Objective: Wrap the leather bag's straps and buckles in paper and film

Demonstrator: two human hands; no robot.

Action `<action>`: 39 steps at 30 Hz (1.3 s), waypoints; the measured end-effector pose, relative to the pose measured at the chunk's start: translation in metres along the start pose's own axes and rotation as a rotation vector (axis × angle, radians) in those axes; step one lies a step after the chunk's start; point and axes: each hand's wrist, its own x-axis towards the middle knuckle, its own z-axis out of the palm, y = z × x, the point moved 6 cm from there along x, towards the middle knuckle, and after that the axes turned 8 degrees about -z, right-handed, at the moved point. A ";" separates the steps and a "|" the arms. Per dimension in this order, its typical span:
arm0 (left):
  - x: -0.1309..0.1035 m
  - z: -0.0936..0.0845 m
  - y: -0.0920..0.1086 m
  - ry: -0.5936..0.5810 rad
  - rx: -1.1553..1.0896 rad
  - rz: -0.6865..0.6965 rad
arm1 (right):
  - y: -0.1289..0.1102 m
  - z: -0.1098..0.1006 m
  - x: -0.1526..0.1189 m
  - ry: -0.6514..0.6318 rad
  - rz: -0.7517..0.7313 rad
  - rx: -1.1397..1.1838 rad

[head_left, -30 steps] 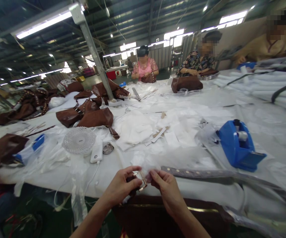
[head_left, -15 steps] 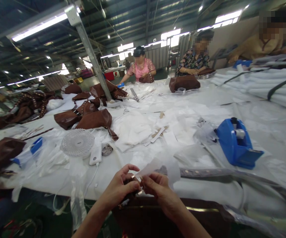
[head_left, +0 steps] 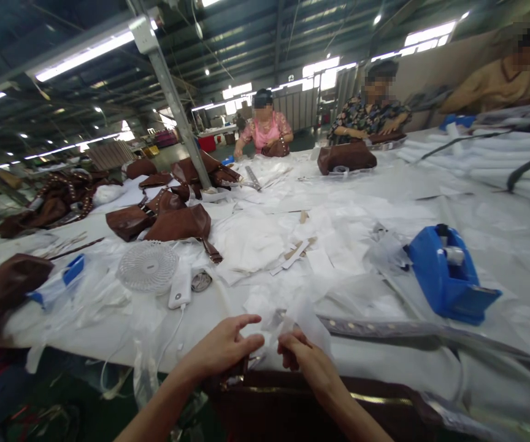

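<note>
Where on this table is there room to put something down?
Maybe the patch between the white fan and the left hand, or the area between the blue tape dispenser and the strapped white stack, though I can't tell if that's bare. It's crowded with white scraps in the middle and brown bags by the metal post.

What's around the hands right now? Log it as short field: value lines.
left hand: thumb and forefinger spread; rest of grip hidden
right hand: closed on a translucent white sheet
nearest edge: dark brown bag with gold zipper
right side: blue tape dispenser, plastic-wrapped studded strap
left side: white fan
far side: three co-workers
</note>
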 end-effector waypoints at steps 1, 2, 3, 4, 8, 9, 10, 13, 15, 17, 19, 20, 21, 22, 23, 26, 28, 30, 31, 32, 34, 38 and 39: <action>0.000 0.003 0.002 -0.036 0.044 -0.024 | -0.002 -0.001 0.000 0.000 -0.003 -0.050; 0.001 0.007 0.003 -0.060 0.064 -0.044 | -0.004 -0.002 0.000 0.000 -0.006 -0.101; 0.002 0.010 0.006 -0.066 0.066 -0.048 | -0.005 -0.001 -0.001 -0.005 -0.006 -0.150; 0.003 0.012 0.009 -0.061 0.056 -0.032 | -0.007 0.000 -0.001 -0.018 -0.012 -0.187; 0.010 0.014 0.014 0.031 -0.022 0.069 | -0.018 0.007 -0.004 -0.086 -0.130 -0.175; 0.011 0.012 0.012 0.054 -0.040 0.062 | -0.023 0.009 -0.005 -0.107 -0.189 -0.152; 0.012 0.010 0.010 0.069 -0.056 0.046 | -0.029 0.009 -0.007 -0.131 -0.248 -0.119; 0.012 0.011 0.009 0.018 -0.083 0.031 | -0.042 0.009 -0.016 -0.227 -0.301 0.070; 0.010 0.016 0.013 -0.055 -0.103 0.048 | -0.043 0.009 -0.021 -0.275 -0.236 0.250; 0.008 0.022 0.016 -0.101 -0.138 0.050 | -0.040 0.012 -0.025 -0.306 -0.159 0.417; 0.006 0.027 0.018 -0.129 -0.192 0.040 | -0.033 0.015 -0.024 -0.282 -0.089 0.556; 0.006 0.030 0.018 -0.149 -0.227 0.030 | -0.027 0.017 -0.022 -0.250 -0.058 0.608; 0.006 0.031 0.017 -0.169 -0.269 0.018 | -0.022 0.017 -0.020 -0.200 -0.032 0.647; 0.005 0.032 0.016 -0.182 -0.314 0.004 | -0.016 0.016 -0.017 -0.136 -0.011 0.672; 0.005 0.032 0.015 -0.186 -0.356 -0.009 | -0.011 0.014 -0.015 -0.063 0.003 0.685; 0.007 0.028 0.010 -0.140 -0.415 -0.029 | -0.002 0.010 -0.013 0.094 0.033 0.653; 0.009 0.026 0.009 -0.103 -0.402 -0.005 | -0.003 0.011 -0.014 0.115 0.039 0.631; 0.010 0.023 0.011 -0.065 -0.406 0.047 | -0.006 0.015 -0.015 0.118 0.062 0.664; 0.009 0.022 0.012 -0.055 -0.419 0.069 | -0.006 0.016 -0.015 0.134 0.088 0.699; 0.008 0.021 0.013 -0.056 -0.434 0.085 | -0.005 0.016 -0.016 0.156 0.124 0.738; 0.005 0.020 0.014 -0.094 -0.451 0.097 | -0.002 0.015 -0.017 0.189 0.189 0.821; -0.004 0.017 0.015 -0.214 -0.419 0.154 | -0.005 0.019 -0.022 0.062 0.226 1.017; -0.007 0.016 0.015 -0.246 -0.411 0.172 | -0.005 0.022 -0.025 0.000 0.247 1.034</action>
